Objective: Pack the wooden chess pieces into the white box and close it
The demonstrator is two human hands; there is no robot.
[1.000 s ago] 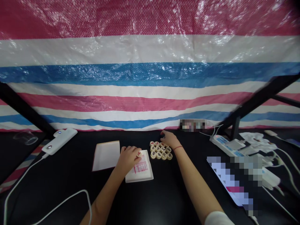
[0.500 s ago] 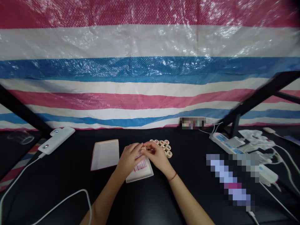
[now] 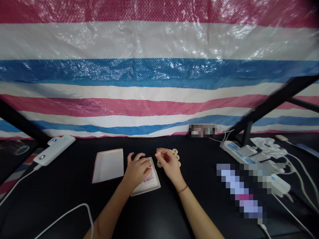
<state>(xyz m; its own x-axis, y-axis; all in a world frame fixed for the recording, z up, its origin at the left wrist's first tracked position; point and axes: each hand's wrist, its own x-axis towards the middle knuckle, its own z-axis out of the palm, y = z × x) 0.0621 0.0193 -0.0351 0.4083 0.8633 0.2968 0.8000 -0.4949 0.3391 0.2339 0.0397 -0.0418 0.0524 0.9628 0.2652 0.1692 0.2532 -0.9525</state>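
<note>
My left hand [image 3: 138, 170] rests on a shallow white box [image 3: 149, 184] lined with a sheet of red grid lines, its fingers curled over the box's far end. My right hand [image 3: 168, 162] hovers just to the right of the box, over a cluster of round wooden game pieces [image 3: 175, 154] with red and black characters. Its thumb and forefinger are pinched on one of the pieces. A thin red string circles my right wrist. A flat white lid [image 3: 108, 164] lies to the left of the box.
A white power bank [image 3: 54, 149] with a white cable [image 3: 64, 215] lies at the left. Power strips and tangled white cables [image 3: 261, 154] crowd the right. A striped red, white and blue tarp [image 3: 159, 76] hangs behind the black table [image 3: 159, 215]. Black frame bars slant at both sides.
My right hand drew back from the far side of the piece cluster to the box, met my left hand there, then shifted right over the pieces. My left hand stayed on the box.
</note>
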